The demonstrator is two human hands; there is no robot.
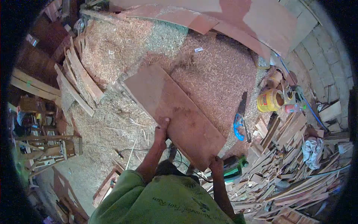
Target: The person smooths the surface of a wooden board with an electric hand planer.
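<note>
While both hands gripped its near end, a broad reddish-brown board lay slanted over a floor deep in wood shavings, its far end reaching toward the middle of the shavings heap. The left hand closed on the board's near left edge, thumb on top. The right hand closed on the near right corner. Both hands grasped the board and nothing else.

The step in hand looked like lifting or shifting the board, carried flat and held only at one end. The next move would likely call for a firm grip from both hands and level support, since most of the board's length hung out ahead of the hands and could tip or swing.

The board was flat, wide and long, with straight cut edges and square corners. Its face was dusty, with a paler smudge near the middle and a little sawdust scattered on it. Whether its far end rested on the shavings or hung just above them could not be told.

A green power tool sat on the floor just beside the right hand. A handsaw with a blue handle lay on the shavings to the right of the board. Farther right stood a yellow tub, and offcuts lay heaped toward the lower right.
</note>
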